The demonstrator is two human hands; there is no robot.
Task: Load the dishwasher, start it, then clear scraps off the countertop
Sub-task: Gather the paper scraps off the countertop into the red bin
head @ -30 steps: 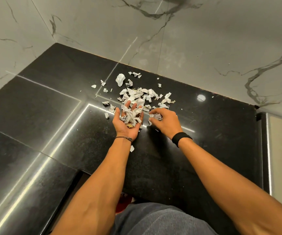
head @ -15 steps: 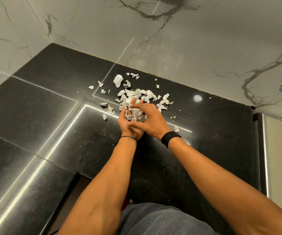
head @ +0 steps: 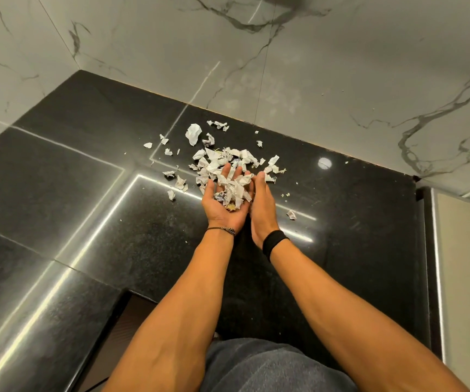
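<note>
at the bottom centre is grey fabric clothing (head: 256,369); above it two forearms reach over the glossy black stone countertop (head: 86,193). mid-frame, the left hand (head: 223,206) lies palm up, fingers loosely spread and cupped, carrying a heap of torn white paper scraps (head: 235,189). the right hand (head: 262,205) stands on edge against it, fingers straight, gripping nothing. more loose scraps on the countertop (head: 216,159) lie just beyond the fingertips, below the white veined marble wall (head: 313,80).

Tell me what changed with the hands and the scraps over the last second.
The right hand carried a pinch of scraps from the countertop onto the palm of the left hand, let go, and now stands open, edge-on, beside it; the heap there grew. The left hand stayed palm up; loose scraps remain beyond it.
</note>
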